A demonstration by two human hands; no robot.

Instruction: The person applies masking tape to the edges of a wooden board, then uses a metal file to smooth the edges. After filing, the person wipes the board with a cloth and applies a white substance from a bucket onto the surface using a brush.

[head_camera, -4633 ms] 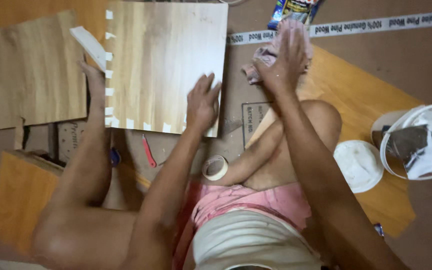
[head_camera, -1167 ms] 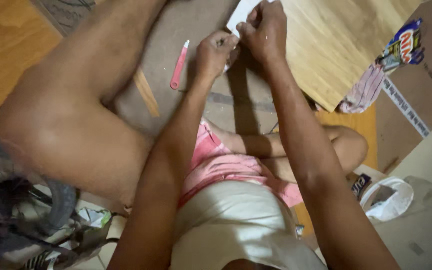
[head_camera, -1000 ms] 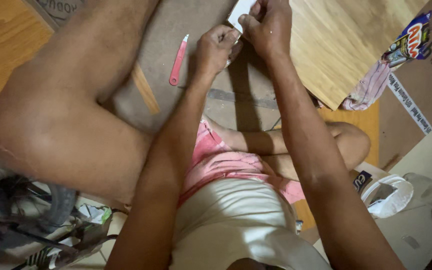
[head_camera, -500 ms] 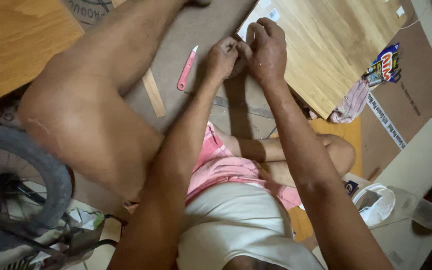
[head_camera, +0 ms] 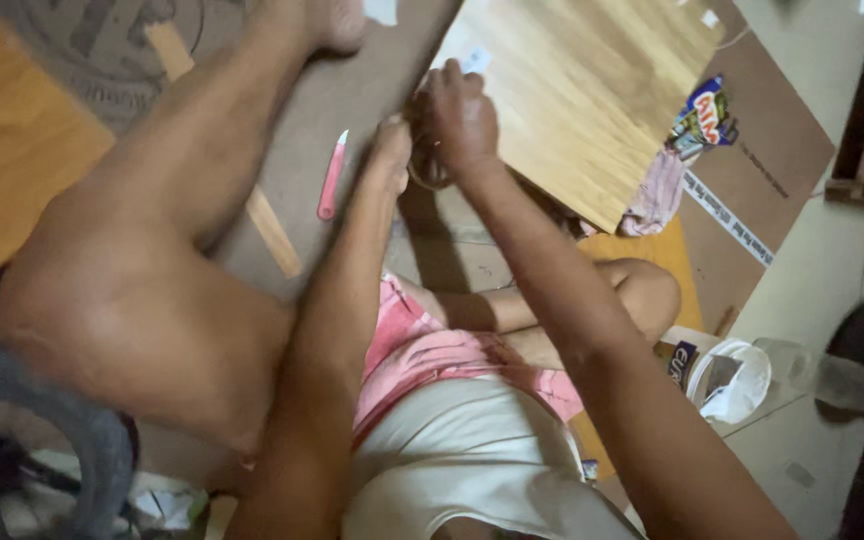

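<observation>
My left hand [head_camera: 390, 150] and my right hand [head_camera: 462, 115] meet at the near corner of a light wooden panel [head_camera: 592, 90] lying on brown cardboard [head_camera: 352, 90]. Between them is a ring of tape, the tape roll [head_camera: 426, 172], gripped from both sides; most of it is hidden by my fingers. A small white piece of tape [head_camera: 473, 61] sits on the panel's edge just beyond my right hand. A pink utility knife [head_camera: 331, 182] lies on the cardboard left of my left hand.
My bare left leg [head_camera: 152, 260] stretches across the cardboard. A thin wooden strip [head_camera: 274, 232] lies beside it. A pink cloth [head_camera: 656, 194] and a colourful wrapper [head_camera: 702, 112] lie right of the panel. A white bucket [head_camera: 730, 380] stands at right, a bicycle wheel [head_camera: 42, 440] bottom left.
My hands have stayed together at the panel's corner and now close around the tape roll. The view has swung, bringing more of the panel and the floor at right into sight.
</observation>
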